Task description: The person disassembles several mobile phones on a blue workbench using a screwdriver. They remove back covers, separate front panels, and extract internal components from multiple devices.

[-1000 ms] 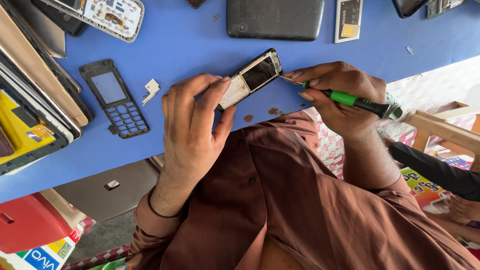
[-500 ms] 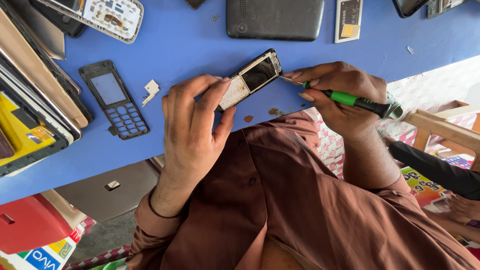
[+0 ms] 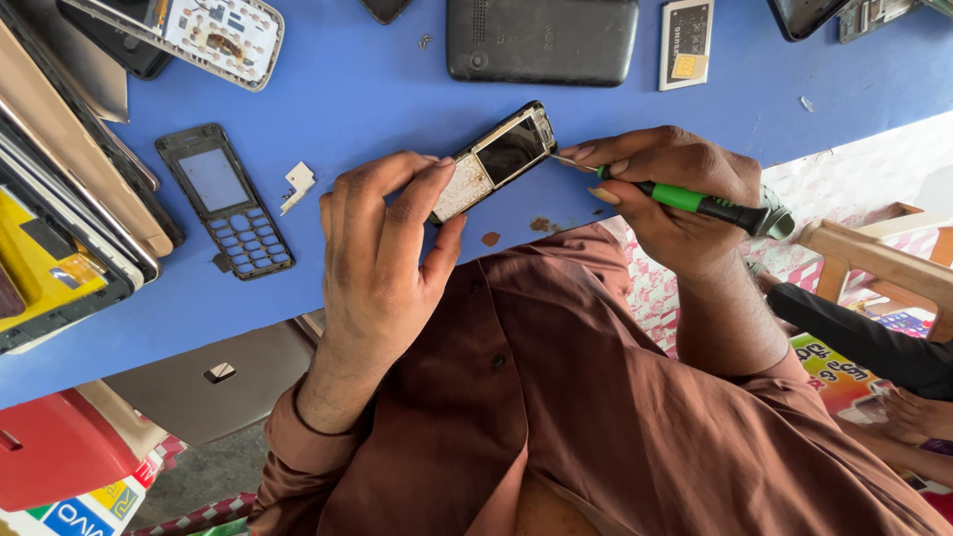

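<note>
- Blue table (image 3: 377, 89): work surface, strewn with phone parts.
- Opened phone (image 3: 493, 159): over near table edge, tilted, bare screen upward; pinched at lower end by left hand (image 3: 382, 253), fingers curled round its sides.
- Green-handled screwdriver (image 3: 695, 201): gripped pen-fashion in right hand (image 3: 670, 199), fingers closed on shaft, metal tip touching phone's upper right edge.
- Advice: keep tip seated square, press lightly, brace phone firmly, turn slowly to avoid slipping onto screen.
- Nearby: keypad frame (image 3: 225, 199) at left, well apart; small white clip (image 3: 297, 184) beside it; dark back cover (image 3: 541, 40) above.
</note>
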